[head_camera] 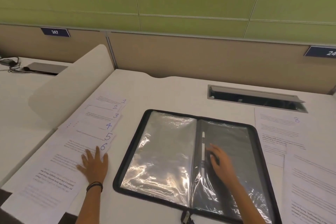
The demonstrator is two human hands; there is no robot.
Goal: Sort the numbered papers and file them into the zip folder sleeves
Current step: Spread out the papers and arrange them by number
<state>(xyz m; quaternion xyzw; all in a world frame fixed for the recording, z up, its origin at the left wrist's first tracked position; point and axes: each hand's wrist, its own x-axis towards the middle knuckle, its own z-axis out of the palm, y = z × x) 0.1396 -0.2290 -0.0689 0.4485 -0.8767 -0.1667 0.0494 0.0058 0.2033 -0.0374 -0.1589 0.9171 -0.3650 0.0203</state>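
A black zip folder (127, 152) lies open in the middle of the desk, its clear plastic sleeves (160, 151) showing. To its left a fanned stack of papers (85, 132) shows handwritten numbers 1 to 6. My left hand (93, 164) rests flat on the front sheet, fingers spread just below the 6. My right hand (217, 160) touches the right-hand sleeve near the spine, fingers bent; whether it pinches the sleeve is unclear. A sheet marked 8 (278, 131) lies right of the folder, with another sheet (311, 183) overlapping its near part.
A white divider panel (72, 85) stands left of the stack. An open cable hatch (254, 98) sits in the desk behind the folder. A charger and cables (11, 63) lie on the neighbouring desk at far left. A beige partition (200, 56) closes the back.
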